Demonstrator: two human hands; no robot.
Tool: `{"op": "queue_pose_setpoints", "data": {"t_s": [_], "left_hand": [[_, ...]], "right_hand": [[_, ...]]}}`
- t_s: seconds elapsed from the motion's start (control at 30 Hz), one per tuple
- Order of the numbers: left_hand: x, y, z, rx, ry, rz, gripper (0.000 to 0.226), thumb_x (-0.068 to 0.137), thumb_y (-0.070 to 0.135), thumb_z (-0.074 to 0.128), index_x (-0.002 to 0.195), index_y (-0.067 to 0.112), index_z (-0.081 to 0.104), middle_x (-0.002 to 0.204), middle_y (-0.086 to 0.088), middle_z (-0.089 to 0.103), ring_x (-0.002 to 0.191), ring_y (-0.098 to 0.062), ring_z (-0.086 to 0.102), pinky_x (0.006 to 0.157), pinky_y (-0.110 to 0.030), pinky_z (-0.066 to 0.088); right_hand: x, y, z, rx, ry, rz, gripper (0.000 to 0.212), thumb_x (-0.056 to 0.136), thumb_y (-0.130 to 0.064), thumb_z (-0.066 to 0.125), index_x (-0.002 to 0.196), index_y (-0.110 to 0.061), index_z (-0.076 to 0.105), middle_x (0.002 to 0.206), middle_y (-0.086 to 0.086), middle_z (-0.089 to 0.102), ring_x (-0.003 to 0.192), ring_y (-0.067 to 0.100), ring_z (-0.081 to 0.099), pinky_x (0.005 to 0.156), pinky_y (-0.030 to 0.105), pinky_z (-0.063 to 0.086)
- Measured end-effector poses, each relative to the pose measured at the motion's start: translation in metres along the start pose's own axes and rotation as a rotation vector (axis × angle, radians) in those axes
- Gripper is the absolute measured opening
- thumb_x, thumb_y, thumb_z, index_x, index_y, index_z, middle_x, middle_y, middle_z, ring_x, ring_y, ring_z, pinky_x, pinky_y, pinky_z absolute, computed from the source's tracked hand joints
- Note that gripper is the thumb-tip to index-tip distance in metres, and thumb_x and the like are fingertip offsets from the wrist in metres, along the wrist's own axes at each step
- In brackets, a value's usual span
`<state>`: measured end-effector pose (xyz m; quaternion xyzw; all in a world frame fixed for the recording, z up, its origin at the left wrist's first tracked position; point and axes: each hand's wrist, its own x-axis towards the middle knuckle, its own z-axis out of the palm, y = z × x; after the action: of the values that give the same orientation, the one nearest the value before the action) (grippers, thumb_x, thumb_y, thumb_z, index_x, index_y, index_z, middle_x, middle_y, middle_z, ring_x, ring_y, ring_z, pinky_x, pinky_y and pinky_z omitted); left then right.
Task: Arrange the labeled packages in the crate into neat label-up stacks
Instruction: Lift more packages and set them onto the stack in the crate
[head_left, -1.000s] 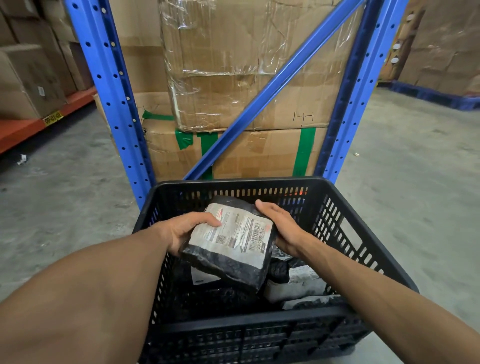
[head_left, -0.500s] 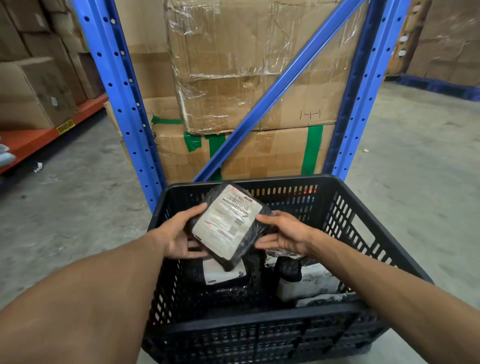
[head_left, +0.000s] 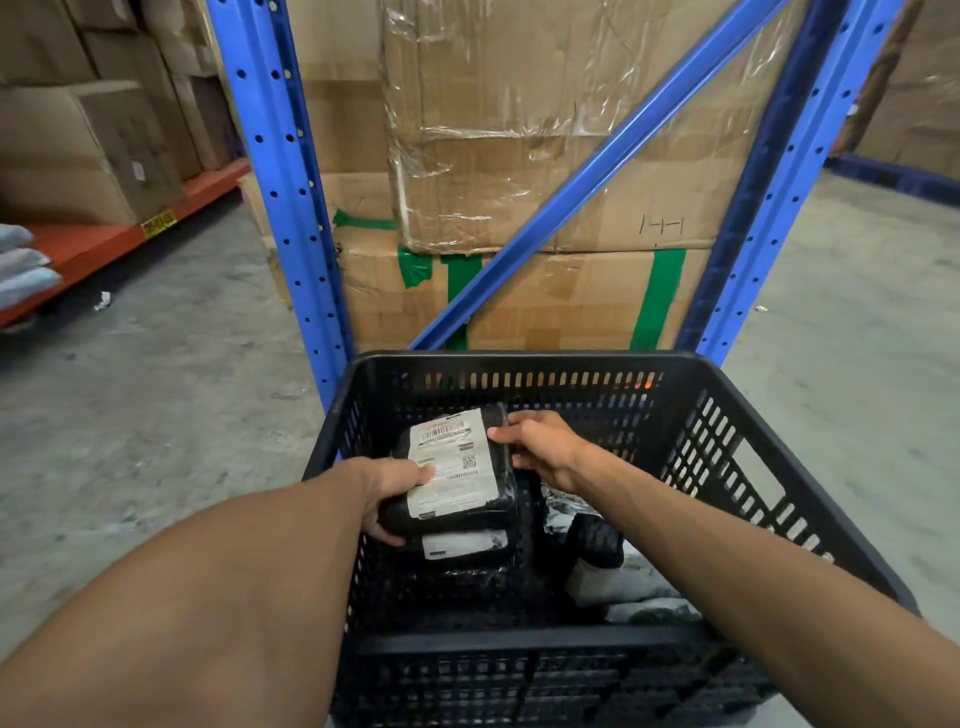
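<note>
Head view: compared with half a second back, the black plastic-wrapped package with the white shipping label (head_left: 453, 470) has come down from a tilted, raised hold to lying nearly flat and label-up, low in the left half of the black slotted plastic crate (head_left: 753, 467). I read that as the placing step nearly done: it sits directly over a second black wrapped package with a white label strip (head_left: 464, 545), so a label-up stack is forming on that side. My left hand (head_left: 395, 493) grips the near-left corner, thumb pressed on the label edge, fingers curled under the wrap. My right hand (head_left: 540, 449) pinches the far-right edge, fingertips (head_left: 498, 432) touching the wrap just beside the label's top corner. Both hands closed on it; I can't tell whether its weight is already on the lower one. On the right side of the crate, loose white and black bagged parcels (head_left: 613, 571) lie jumbled, not yet sorted.
</note>
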<state>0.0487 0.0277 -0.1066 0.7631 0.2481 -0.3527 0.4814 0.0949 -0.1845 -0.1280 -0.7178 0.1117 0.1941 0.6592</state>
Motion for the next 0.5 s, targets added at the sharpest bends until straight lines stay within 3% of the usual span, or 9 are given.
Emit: {"op": "queue_pose_setpoints", "data": {"t_s": [0.07,0.13,0.23,0.3,0.4,0.5], "left_hand": [[0.001,-0.001,-0.001,0.039,0.036,-0.009,0.054,0.094,0.042,0.058,0.141,0.018,0.046,0.142,-0.011,0.052,0.125,-0.032,0.053,0.089,-0.047,0.054],[0.0,0.002,0.001,0.122,0.095,-0.023,0.064,0.091,0.047,0.06,0.146,0.019,0.041,0.148,-0.009,0.045,0.127,-0.031,0.051,0.082,-0.043,0.054],[-0.005,0.011,0.007,0.264,0.118,-0.062,0.064,0.095,0.05,0.053,0.15,0.021,0.037,0.153,-0.008,0.039,0.131,-0.029,0.047,0.094,-0.041,0.052],[-0.012,0.021,0.011,0.423,0.112,-0.049,0.059,0.102,0.044,0.041,0.153,0.018,0.031,0.157,-0.009,0.034,0.137,-0.028,0.042,0.107,-0.037,0.041],[-0.025,0.036,0.016,0.625,0.13,-0.021,0.052,0.107,0.028,0.028,0.156,0.011,0.021,0.159,-0.012,0.03,0.142,-0.027,0.035,0.108,-0.032,0.034],[-0.015,0.042,0.026,0.638,0.227,0.021,0.064,0.101,0.027,0.039,0.156,0.006,0.014,0.16,-0.014,0.025,0.145,-0.031,0.03,0.114,-0.036,0.031]], "right_hand": [[0.0,0.006,0.009,-0.135,-0.045,-0.007,0.054,0.085,-0.004,0.073,0.136,-0.003,0.057,0.122,0.013,0.073,0.112,0.03,0.069,0.098,0.04,0.054],[0.001,0.019,0.01,-0.22,-0.075,0.007,0.059,0.086,0.0,0.071,0.142,-0.007,0.053,0.127,0.01,0.071,0.115,0.026,0.067,0.104,0.041,0.051],[0.0,0.027,0.002,-0.216,-0.107,-0.012,0.065,0.091,-0.001,0.065,0.15,-0.017,0.045,0.126,0.008,0.072,0.104,0.026,0.068,0.078,0.031,0.053],[-0.003,0.028,-0.002,-0.208,-0.135,-0.022,0.064,0.094,-0.004,0.064,0.152,-0.02,0.042,0.123,0.005,0.073,0.096,0.019,0.073,0.065,0.02,0.054],[-0.01,0.022,-0.006,-0.306,-0.111,-0.04,0.057,0.098,-0.019,0.063,0.15,-0.011,0.042,0.096,-0.003,0.069,0.071,0.003,0.068,0.053,0.011,0.049],[-0.013,0.013,-0.017,-0.479,-0.045,-0.099,0.057,0.097,-0.033,0.063,0.146,-0.009,0.044,0.098,0.002,0.057,0.079,0.013,0.057,0.062,0.018,0.045]]}}
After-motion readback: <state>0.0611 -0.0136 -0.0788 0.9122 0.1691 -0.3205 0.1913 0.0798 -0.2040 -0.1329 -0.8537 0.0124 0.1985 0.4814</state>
